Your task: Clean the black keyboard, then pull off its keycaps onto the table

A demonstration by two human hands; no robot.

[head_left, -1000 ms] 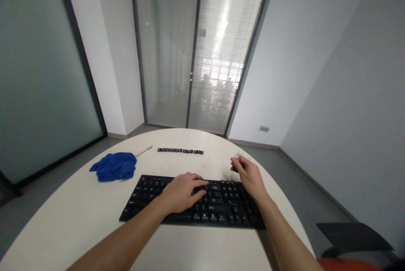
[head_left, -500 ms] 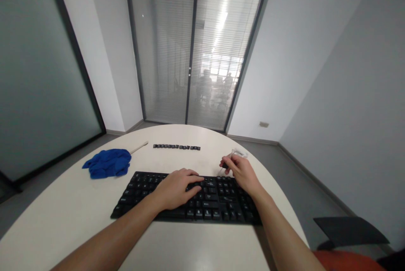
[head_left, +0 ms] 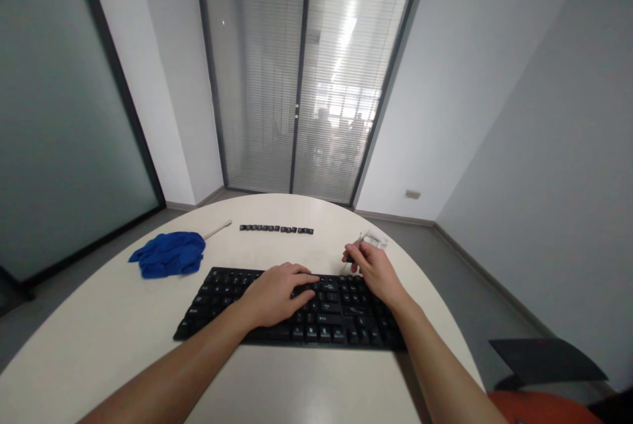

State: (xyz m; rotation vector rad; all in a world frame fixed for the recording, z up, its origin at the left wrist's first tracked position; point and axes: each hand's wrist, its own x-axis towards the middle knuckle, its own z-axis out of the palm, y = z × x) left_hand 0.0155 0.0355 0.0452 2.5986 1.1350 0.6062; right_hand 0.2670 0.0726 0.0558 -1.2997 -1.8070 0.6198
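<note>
A black keyboard [head_left: 329, 320] lies across the table in front of me. My left hand [head_left: 283, 293] rests palm down on its middle, fingers stretched out and thumb apart, touching the keys. Just beyond the keyboard's right back edge, my right hand [head_left: 373, 267] pinches a small dark tool with thin wires, which looks like a keycap puller [head_left: 351, 258]; the fingers cover most of it. Whether a keycap sits in its wires I cannot tell. Several loose black keycaps [head_left: 270, 229] form a row behind the keyboard.
A crumpled blue cloth [head_left: 171, 255] lies at the left, beside a thin pale-handled brush [head_left: 217, 229]. A clear-and-white thing [head_left: 374, 238], perhaps plastic wrapping, sits behind my right hand. The round white table [head_left: 297, 384] ends near my right forearm; a chair [head_left: 548, 361] stands beyond.
My right hand has turned slightly, and a thin bit of the tool shows more above its fingers. The left hand and the keyboard stay in place.
</note>
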